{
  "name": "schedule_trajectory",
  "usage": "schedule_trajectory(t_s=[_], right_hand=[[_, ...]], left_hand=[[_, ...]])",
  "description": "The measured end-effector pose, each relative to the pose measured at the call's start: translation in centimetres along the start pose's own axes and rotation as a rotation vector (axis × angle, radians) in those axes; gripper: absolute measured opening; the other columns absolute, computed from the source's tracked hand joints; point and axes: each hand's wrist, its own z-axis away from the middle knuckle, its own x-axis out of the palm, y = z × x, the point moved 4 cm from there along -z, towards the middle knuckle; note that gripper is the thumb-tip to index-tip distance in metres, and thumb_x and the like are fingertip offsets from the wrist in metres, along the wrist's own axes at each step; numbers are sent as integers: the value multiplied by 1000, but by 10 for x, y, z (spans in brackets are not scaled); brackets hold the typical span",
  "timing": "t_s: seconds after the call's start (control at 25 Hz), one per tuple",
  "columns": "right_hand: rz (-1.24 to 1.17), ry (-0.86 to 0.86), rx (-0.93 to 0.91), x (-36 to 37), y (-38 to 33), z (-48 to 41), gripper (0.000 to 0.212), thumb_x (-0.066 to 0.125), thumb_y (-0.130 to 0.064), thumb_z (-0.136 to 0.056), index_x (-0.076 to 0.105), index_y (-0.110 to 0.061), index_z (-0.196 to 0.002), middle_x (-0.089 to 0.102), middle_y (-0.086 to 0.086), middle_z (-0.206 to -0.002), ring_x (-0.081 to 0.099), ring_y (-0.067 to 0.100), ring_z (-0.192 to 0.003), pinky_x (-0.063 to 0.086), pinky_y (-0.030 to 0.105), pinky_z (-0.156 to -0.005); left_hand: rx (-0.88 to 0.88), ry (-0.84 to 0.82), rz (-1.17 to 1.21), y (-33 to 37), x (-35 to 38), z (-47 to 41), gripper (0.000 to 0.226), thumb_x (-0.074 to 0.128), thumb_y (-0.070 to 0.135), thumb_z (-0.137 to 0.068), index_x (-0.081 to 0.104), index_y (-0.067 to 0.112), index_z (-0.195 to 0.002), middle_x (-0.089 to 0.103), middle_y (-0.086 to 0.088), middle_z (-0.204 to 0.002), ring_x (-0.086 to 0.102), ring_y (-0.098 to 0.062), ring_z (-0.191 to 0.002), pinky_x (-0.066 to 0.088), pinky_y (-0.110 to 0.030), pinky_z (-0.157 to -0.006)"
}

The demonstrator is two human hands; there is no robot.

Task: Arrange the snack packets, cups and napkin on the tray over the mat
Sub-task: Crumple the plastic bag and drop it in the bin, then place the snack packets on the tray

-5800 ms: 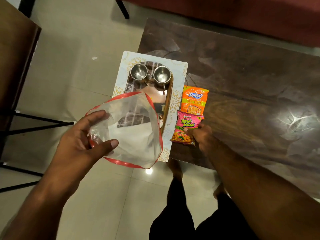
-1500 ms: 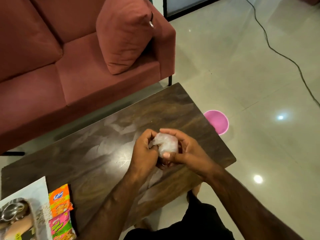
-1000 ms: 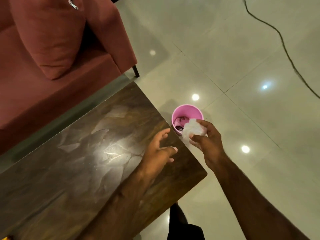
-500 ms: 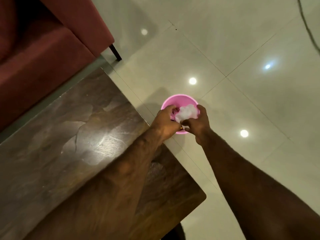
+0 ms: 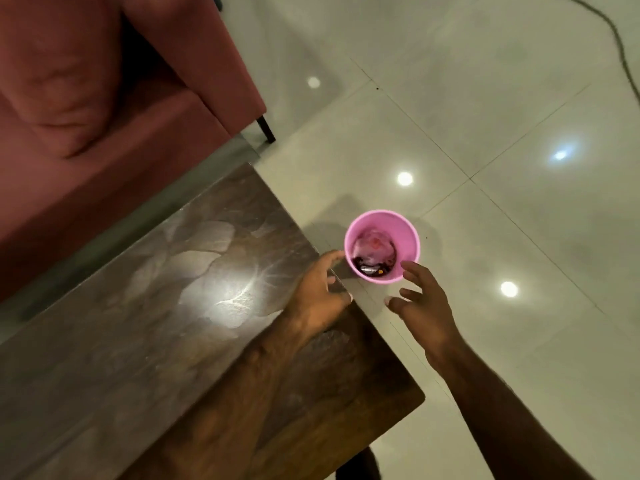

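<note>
While both forearms reach forward from the bottom of the view, the left hand point(image 5: 317, 299) hovers over the far corner of the dark wooden table point(image 5: 145, 327), fingers spread and loosely curled, gripping nothing. The right hand point(image 5: 420, 306) is off the table edge, above the floor point(image 5: 502, 98), likewise open with fingers splayed and empty. Just beyond the fingertips of both hands, a pink bin point(image 5: 382, 246) stands upright on the tiled floor, close beside the table corner; the hands sit to either side of its near rim, and contact cannot be confirmed. Inside the bin lies a crumpled clear plastic bag point(image 5: 374, 245) on top of dark refuse. Snack packets, cups, napkin, tray and mat are out of view. Farther left, a maroon sofa point(image 5: 104, 98) stands behind the table. A dark cable point(image 5: 620, 46) runs across the floor at top right.
</note>
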Motion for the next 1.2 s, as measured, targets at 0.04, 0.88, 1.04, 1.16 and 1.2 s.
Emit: schedule_trajectory(t_s=[0.04,0.88,1.04,1.16,1.2], right_hand=[[37,-47,-34,9,-10,13,72,77,0,-80,55,-52,-125,54,-10,-139,60,17,-115,55,29,-81],[768,-838,-566,403,-46,315,55,79,-6,-83,60,-17,-133,54,8,-136,61,24,-108,50,31,-88],[874,-888,-501,489,16,387,47,74,-2,-87,62,-14,-131,57,5,-129,61,21,-104,47,14,-69],[911,-883,-405,559,77,423,40,68,4,-89,64,-8,-126,61,6,-123,59,8,-90,48,5,-64],[921,-877,-388,580,94,431,39,66,7,-88,64,-6,-125,62,6,-120,58,5,-88,46,3,-65]], left_hand=[[3,19,-5,-3,-10,9,72,69,-3,-83,45,27,-144,46,0,-149,51,-19,-129,50,-20,-82],[-117,658,345,-278,-276,344,63,77,11,-81,51,23,-137,44,-4,-144,56,-22,-120,48,-17,-74],[-115,671,378,-379,-310,391,59,76,9,-81,53,21,-134,47,-8,-139,59,-23,-113,51,-23,-78],[-103,677,430,-461,-342,420,54,72,4,-81,55,17,-131,51,-8,-133,60,-26,-111,55,-32,-86],[-111,693,459,-484,-352,430,51,70,1,-80,57,15,-127,54,-8,-131,61,-26,-108,55,-33,-86]])
